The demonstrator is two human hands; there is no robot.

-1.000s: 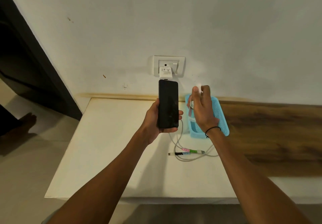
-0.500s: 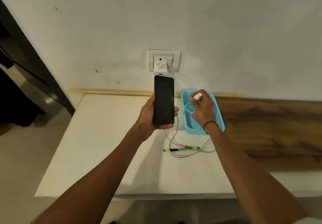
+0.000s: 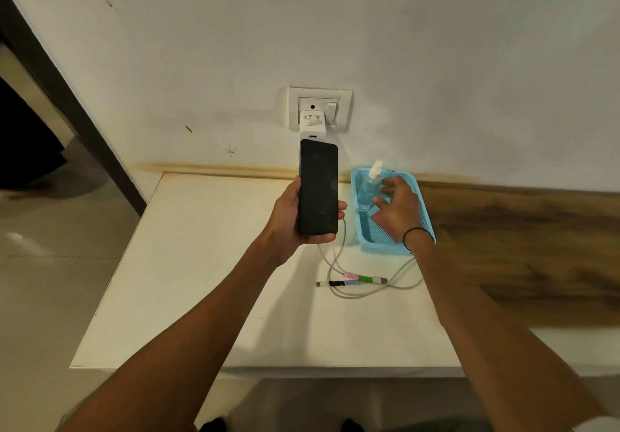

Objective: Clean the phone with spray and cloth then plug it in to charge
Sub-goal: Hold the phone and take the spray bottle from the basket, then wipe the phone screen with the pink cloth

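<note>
The phone (image 3: 318,187) stands upright in the left hand (image 3: 291,217), dark screen toward the camera, lifted above the table (image 3: 188,263) and in front of the wall. The thumb runs along its left edge, the fingertips (image 3: 341,205) wrap round the right edge, and the little finger curls under the bottom end, so the hand is clamped on the lower half while the upper half stands free. The phone's top edge sits just below the charger (image 3: 312,125), which is plugged into the socket (image 3: 319,109); whether they touch I cannot tell.

To the right, the right hand (image 3: 398,210) is over the blue basket (image 3: 426,216), fingers spread apart and gripping nothing. The spray bottle (image 3: 371,185) is inside the basket at its far left, white nozzle up and tilted right. The thumb and forefinger are just beside its clear body; contact cannot be told. A pinkish cloth (image 3: 377,218) shows under the palm, on the basket floor. A black band circles the right wrist.

The cable (image 3: 339,265) loops on the table in front of the basket and below the phone, its two ends with coloured sleeves lying side by side. No plug is in the phone.
</note>
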